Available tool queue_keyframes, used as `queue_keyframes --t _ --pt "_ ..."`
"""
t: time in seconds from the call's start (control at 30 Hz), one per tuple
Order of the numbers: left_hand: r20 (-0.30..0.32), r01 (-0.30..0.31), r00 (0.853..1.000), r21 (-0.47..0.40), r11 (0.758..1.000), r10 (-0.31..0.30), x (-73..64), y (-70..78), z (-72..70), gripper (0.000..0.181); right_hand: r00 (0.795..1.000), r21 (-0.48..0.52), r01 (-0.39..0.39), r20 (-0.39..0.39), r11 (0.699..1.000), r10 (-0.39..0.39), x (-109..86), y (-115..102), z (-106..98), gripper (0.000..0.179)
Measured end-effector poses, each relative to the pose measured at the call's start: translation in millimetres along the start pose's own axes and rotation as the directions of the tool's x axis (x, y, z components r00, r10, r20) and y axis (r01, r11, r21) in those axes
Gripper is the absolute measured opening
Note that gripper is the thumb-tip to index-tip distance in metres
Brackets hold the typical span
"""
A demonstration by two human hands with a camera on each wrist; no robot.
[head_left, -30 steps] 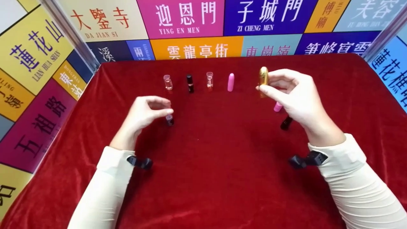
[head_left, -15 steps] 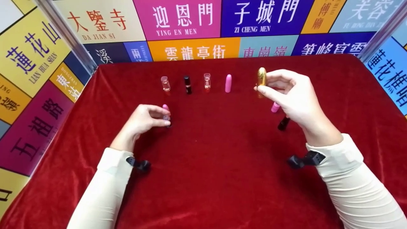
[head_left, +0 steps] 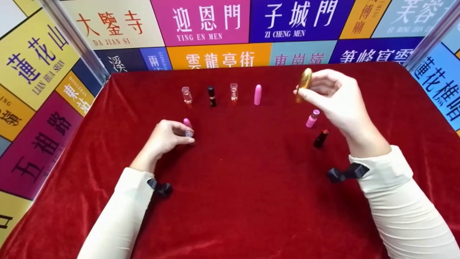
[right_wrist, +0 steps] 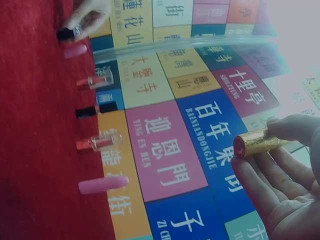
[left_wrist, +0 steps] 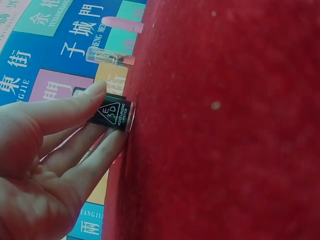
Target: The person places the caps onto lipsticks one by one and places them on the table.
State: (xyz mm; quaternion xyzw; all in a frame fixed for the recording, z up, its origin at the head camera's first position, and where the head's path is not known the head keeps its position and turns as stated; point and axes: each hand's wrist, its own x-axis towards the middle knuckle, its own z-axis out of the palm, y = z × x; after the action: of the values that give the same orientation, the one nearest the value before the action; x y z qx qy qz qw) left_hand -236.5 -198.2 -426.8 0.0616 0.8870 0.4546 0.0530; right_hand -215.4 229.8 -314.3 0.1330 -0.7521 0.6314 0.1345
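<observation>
My left hand point(head_left: 166, 138) pinches a small lipstick point(left_wrist: 115, 114) with a black base, lettered "3D moisturizing lipstick", low over the red cloth at the left. Whether its base touches the cloth I cannot tell. Just behind those fingers stands a pink lipstick tube point(head_left: 187, 122). My right hand point(head_left: 341, 99) holds a gold lipstick tube point(head_left: 304, 81) up in the air between thumb and fingers, tilted; a dark red round end point(right_wrist: 240, 146) faces the right wrist view. Below that hand stand an uncapped pink lipstick point(head_left: 312, 119) and an uncapped black lipstick point(head_left: 321, 139) with a red tip.
Along the back of the red cloth point(head_left: 230, 187) stand a clear-capped lipstick point(head_left: 187, 95), a black lipstick tube point(head_left: 212, 96), another clear-capped lipstick point(head_left: 234, 92) and a pink tube point(head_left: 257, 95). Colourful lettered panels point(head_left: 208, 21) rise behind the table.
My left hand has come down a little, bringing the pink tube behind it into view. My right hand has risen slightly rightward, the gold tube tilting; the uncapped lipsticks below show more.
</observation>
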Motion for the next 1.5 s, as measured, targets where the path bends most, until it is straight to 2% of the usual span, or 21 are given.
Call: queue_keyframes --t 0.07,0.13,0.23,0.33,0.47,0.6,0.7,0.83,0.97,1.1,1.3,1.5 --pt "-0.006 0.004 1.0 0.007 1.0 -0.004 -0.8 -0.6 -0.2 0.029 1.0 -0.042 -0.001 0.011 0.999 0.002 7.4 1.3 -0.1 0.029" --pt "-0.008 0.007 1.0 0.006 1.0 -0.007 -1.0 -1.1 0.3 0.029 1.0 -0.142 -0.011 0.025 0.99 0.014 16.9 3.8 0.0 0.029" --pt "-0.001 0.009 1.0 -0.007 1.0 -0.009 -0.4 -1.3 1.7 0.029 0.998 -0.331 -0.02 0.056 0.943 0.041 33.7 10.1 -1.1 0.028" --pt "-0.001 0.011 1.0 -0.015 1.0 -0.011 0.5 -1.8 2.7 0.03 0.993 -0.43 -0.038 0.085 0.902 0.082 52.2 19.0 -3.3 0.03" --pt "-0.006 0.016 1.0 -0.006 1.0 -0.016 0.6 -3.3 1.3 0.029 0.978 -0.395 -0.128 0.105 0.91 0.183 74.0 34.0 -0.5 0.033" --pt "-0.007 0.022 1.0 0.0 1.0 -0.022 0.3 -4.3 -0.7 0.029 0.964 -0.432 -0.174 0.107 0.885 0.242 90.3 48.7 9.5 0.034" --pt "-0.007 0.02 1.0 -0.007 1.0 -0.02 0.8 -4.2 -0.9 0.029 0.965 -0.557 -0.137 0.114 0.819 0.238 100.4 58.5 16.7 0.033" --pt "-0.003 0.02 1.0 -0.023 1.0 -0.02 2.0 -4.7 -0.5 0.028 0.954 -0.653 -0.095 0.156 0.752 0.257 109.1 73.3 25.2 0.026" --pt "0.003 0.014 1.0 -0.033 0.999 -0.014 2.3 -4.6 -1.0 0.028 0.94 -0.705 -0.087 0.176 0.704 0.293 111.1 87.5 30.7 0.024" --pt "-0.003 0.019 1.0 -0.025 0.999 -0.019 0.7 -3.9 -2.6 0.028 0.921 -0.722 -0.1 0.193 0.685 0.338 112.1 97.5 31.7 0.021" --pt "0.01 0.017 1.0 -0.035 0.999 -0.017 -0.3 -1.6 -1.6 0.028 0.9 -0.758 -0.104 0.204 0.644 0.386 115.4 102.3 21.6 0.017" --pt "0.007 0.019 1.0 -0.041 0.999 -0.019 0.1 -2.4 -1.1 0.028 0.873 -0.764 -0.126 0.218 0.633 0.436 120.6 102.7 18.4 0.015"
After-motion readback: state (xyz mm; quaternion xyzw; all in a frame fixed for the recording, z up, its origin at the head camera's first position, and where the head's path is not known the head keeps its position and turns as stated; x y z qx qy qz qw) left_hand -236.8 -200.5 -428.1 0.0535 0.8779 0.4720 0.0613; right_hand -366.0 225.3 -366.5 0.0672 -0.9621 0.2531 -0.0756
